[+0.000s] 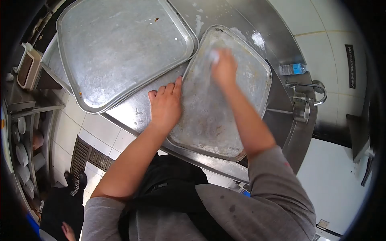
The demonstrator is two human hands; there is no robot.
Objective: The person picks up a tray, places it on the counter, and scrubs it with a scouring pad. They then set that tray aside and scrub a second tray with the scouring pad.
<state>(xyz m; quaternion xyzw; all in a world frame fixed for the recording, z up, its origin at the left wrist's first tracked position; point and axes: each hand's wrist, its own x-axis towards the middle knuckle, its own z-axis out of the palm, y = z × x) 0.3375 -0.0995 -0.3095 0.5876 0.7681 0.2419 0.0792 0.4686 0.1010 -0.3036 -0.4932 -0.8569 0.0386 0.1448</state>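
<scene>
A wet, stained metal tray (205, 116) lies on the steel counter. My right hand (224, 69) is over its upper part, closed round a small whitish thing, blurred by motion, that I cannot name. At the tray's left edge my left hand (165, 102) rests with its fingers apart, the fingertips by the rim and nothing held in it. To the upper left, another large metal tray (124, 48) lies stacked on at least one more, its right corner close to the stained tray.
A steel counter (132, 114) bears the trays. At the right are a plastic bottle (292, 69), a tap (317, 90) and a metal cup (300, 112). Beige containers (30, 68) and a shelf with plates (22, 154) stand left. Another person (62, 213) is at the lower left.
</scene>
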